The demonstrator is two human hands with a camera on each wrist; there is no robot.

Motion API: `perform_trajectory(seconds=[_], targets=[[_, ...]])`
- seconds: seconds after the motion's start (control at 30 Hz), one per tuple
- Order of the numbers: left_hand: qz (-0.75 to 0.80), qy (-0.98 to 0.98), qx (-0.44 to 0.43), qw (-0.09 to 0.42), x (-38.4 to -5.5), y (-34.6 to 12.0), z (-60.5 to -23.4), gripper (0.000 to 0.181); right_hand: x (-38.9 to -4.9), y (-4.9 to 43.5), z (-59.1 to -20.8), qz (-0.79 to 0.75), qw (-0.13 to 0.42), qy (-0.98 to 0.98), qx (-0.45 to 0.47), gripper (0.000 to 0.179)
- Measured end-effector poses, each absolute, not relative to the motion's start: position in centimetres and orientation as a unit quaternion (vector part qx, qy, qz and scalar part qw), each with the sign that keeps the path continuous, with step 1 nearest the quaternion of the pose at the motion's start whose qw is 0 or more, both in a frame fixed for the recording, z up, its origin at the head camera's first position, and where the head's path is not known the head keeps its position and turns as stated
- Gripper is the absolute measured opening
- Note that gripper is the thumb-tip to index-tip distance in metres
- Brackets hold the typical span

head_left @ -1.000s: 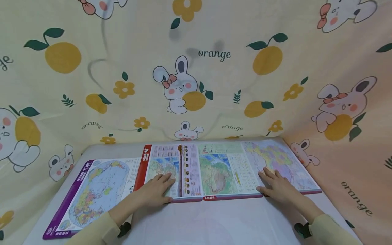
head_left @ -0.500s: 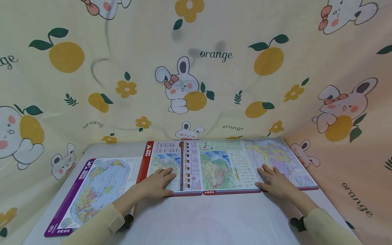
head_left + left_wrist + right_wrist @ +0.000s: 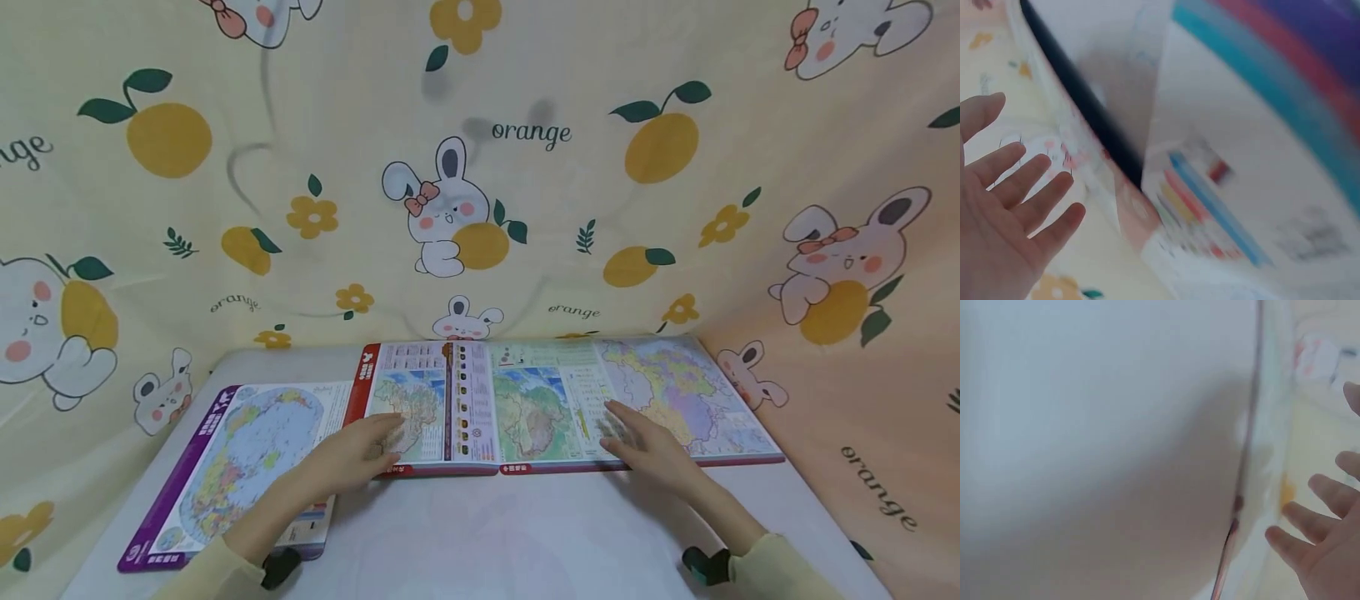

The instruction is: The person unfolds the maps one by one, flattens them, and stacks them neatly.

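Rn, purple-edged map (image 3: 262,450) is lying nr worktop's (image 3: 487,533) L edge; L hand (image 3: 352,450) & R hand (image 3: 660,454), both released, fingers spread, are extending over red-edged map (image 3: 555,408), which is spanning worktop's far edge to far R corner.

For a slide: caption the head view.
Left hand and right hand at red-edged map sheet, purple-edged world map alongside.

A yellow rabbit-print cloth (image 3: 352,100) hung across the upper frame; a white table (image 3: 517,533) occupied the lower centre.
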State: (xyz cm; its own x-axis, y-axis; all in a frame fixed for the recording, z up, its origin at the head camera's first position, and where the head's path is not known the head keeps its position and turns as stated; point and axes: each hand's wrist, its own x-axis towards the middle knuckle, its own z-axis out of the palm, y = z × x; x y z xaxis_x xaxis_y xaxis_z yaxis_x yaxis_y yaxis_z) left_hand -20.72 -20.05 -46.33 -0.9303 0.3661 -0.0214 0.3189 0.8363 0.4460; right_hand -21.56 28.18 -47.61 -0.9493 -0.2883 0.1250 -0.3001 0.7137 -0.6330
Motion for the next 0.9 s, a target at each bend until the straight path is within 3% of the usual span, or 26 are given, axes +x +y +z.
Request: perform_trajectory(seconds=[0.23, 0.57, 0.9], targets=[[0.295, 0.944, 0.149, 0.023, -18.4, -24.3, -45.4, 0.058, -20.5, 21.9, -47.2, 0.47, -0.035, -0.866, 0.167, 0.062], [0.342, 0.935, 0.083, -0.031, -16.1, -30.5, -44.8, 0.053, -18.5, 11.6, -46.1, 0.571, -0.137, -0.778, 0.221, 0.058], [0.333, 0.942, 0.018, -0.024, -13.7, -37.9, -46.7, 0.057, -16.1, 3.2, -47.5, 0.611, -0.215, -0.726, 0.23, 0.053]])
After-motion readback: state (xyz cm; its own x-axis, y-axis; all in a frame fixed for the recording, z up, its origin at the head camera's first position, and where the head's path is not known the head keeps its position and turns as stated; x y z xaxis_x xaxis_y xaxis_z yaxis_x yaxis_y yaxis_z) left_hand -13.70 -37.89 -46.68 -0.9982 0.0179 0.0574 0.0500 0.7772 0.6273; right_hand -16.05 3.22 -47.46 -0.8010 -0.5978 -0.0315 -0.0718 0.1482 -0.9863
